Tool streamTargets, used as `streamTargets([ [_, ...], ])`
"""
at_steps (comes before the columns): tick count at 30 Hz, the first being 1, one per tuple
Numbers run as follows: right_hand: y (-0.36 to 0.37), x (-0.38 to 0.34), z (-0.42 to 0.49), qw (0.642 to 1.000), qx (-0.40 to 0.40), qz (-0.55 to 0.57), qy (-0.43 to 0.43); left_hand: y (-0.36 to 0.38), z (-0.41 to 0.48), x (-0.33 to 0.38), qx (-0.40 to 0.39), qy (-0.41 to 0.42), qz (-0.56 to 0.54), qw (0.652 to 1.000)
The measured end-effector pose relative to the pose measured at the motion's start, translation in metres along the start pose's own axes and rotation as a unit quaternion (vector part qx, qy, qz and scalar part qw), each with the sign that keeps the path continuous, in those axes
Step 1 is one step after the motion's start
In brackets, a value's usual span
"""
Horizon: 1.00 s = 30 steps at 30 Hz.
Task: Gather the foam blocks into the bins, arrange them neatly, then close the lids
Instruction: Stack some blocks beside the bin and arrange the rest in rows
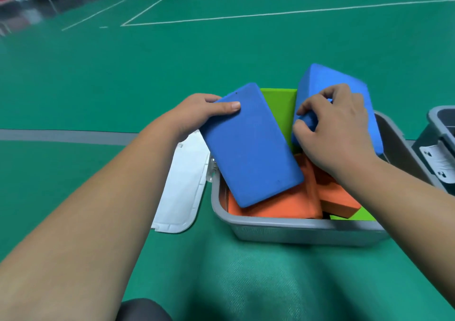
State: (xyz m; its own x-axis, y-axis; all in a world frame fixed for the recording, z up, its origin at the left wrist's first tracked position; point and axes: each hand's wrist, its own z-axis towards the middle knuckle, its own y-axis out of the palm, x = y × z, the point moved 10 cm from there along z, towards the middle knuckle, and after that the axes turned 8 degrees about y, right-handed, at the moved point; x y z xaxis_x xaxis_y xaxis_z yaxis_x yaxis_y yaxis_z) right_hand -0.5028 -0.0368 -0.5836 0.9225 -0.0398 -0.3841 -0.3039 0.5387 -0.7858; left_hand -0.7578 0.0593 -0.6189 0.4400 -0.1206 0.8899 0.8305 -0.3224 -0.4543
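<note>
Green sports-court floor (172,62) with white lines stretches far behind the work. On it stands a grey bin (283,222), lid off, holding the foam blocks. The left hand (197,114) grips a flat blue block (251,148) by its far left corner, thumb laid across the top face and the other fingers hidden behind the edge. This block lies tilted over the left half of the bin, its near end over an orange block (275,205). The right hand (337,128) has its fingers curled round the left edge of a second blue block (320,79), which stands tipped above the bin's far right part. Between the two blue blocks a green block (278,109) stands upright against the far wall. A second orange block (337,197) lies slanted under the right wrist, with another green one (354,216) in the near right corner. A white lid (182,188) lies on the floor just left of the bin. At the right edge stands a second grey bin (440,121).
</note>
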Motion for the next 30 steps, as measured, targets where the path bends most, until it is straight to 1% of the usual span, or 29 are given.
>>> streamTargets([
  [4,0.004,-0.004,0.0,1.0,-0.002,0.002,0.001,-0.039,-0.009,-0.013,0.075,-0.035,-0.055,0.995],
  [6,0.007,-0.007,0.0,1.0,-0.005,-0.015,-0.004,-0.06,-0.016,-0.025,0.13,-0.049,-0.105,0.985],
  [10,0.014,-0.014,-0.001,0.999,-0.006,-0.037,-0.012,-0.089,-0.037,-0.052,0.258,-0.074,-0.214,0.939],
  [13,0.017,-0.018,-0.002,0.998,-0.001,-0.054,-0.011,-0.094,-0.05,-0.073,0.349,-0.113,-0.248,0.897],
  [15,0.018,-0.02,-0.002,0.998,-0.003,-0.058,-0.008,-0.088,-0.054,-0.084,0.382,-0.149,-0.263,0.873],
  [17,0.02,-0.022,-0.003,0.998,-0.006,-0.06,-0.007,-0.07,-0.051,-0.089,0.379,-0.178,-0.276,0.865],
  [20,0.023,-0.025,-0.003,0.998,-0.017,-0.065,-0.006,-0.034,-0.037,-0.1,0.332,-0.208,-0.259,0.882],
  [24,0.026,-0.025,-0.003,0.996,-0.034,-0.086,-0.006,0.008,-0.022,-0.118,0.273,-0.247,-0.291,0.883],
  [27,0.028,-0.026,-0.004,0.994,-0.048,-0.093,-0.01,0.018,-0.027,-0.122,0.244,-0.278,-0.281,0.886],
  [30,0.031,-0.028,-0.006,0.993,-0.058,-0.099,-0.02,0.017,-0.024,-0.129,0.237,-0.273,-0.314,0.878],
])
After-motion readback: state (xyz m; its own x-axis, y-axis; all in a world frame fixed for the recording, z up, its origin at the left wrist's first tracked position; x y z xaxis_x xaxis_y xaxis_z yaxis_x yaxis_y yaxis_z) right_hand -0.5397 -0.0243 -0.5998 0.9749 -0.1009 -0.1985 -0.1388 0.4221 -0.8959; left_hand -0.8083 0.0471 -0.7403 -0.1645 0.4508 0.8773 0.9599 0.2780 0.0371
